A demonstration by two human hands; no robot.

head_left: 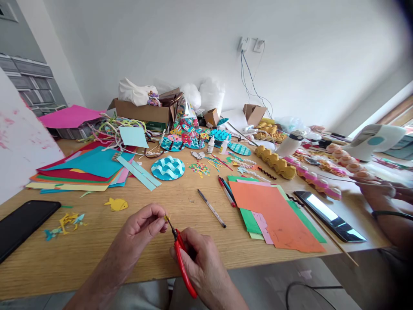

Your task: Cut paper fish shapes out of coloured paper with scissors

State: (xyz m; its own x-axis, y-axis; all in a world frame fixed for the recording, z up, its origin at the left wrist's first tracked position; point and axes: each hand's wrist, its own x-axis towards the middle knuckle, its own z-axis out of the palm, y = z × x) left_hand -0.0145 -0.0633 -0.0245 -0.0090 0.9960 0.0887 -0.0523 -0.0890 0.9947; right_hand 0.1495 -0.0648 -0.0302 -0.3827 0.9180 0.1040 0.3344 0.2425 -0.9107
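Note:
My right hand [201, 256] is wrapped round the handles of red-handled scissors [181, 262]. The blades point up and left to the fingertips of my left hand [142, 230]. Those fingers pinch a tiny yellow paper piece [167, 218], mostly hidden, right at the blade tips. A yellow paper fish [116, 204] with a drawn face lies flat on the table beyond my left hand. Yellow and blue paper scraps [68, 223] are heaped to its left. A pen [211, 208] lies beyond my right hand.
A black phone [27, 226] lies at the left, near stacked coloured paper [80, 168]. Orange and green sheets [274, 211] and a tablet [329, 215] are on the right. Wavy blue discs [167, 168] stand farther back. Another person's hand [380, 193] is at far right.

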